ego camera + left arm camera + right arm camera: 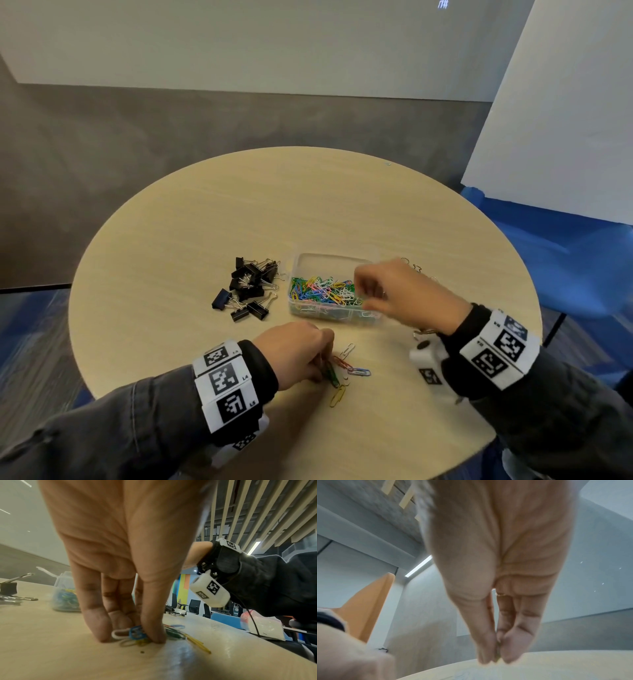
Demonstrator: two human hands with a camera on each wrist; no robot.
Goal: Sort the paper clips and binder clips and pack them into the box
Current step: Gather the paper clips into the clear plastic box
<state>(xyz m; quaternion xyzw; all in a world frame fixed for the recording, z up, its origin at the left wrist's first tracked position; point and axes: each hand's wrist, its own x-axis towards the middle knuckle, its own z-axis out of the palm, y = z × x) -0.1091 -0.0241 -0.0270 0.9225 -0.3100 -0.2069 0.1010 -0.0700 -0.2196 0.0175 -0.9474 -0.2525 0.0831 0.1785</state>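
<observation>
A clear plastic box (301,262) at the table's middle holds many coloured paper clips (322,289). Left of it lies a heap of black binder clips (250,287). My left hand (301,354) is down on the table near the front, its fingertips (155,637) pinching a small bunch of loose paper clips (137,634); more loose clips (349,368) lie just to its right. My right hand (394,294) hovers over the box's right end, blurred, with thumb and fingers (510,651) pinched together on a small yellowish paper clip (498,657).
The round wooden table (205,222) drops off close behind my forearms. A few bare metal clip handles (416,269) lie right of the box, behind my right hand. A white panel (561,120) stands beyond the table at the right.
</observation>
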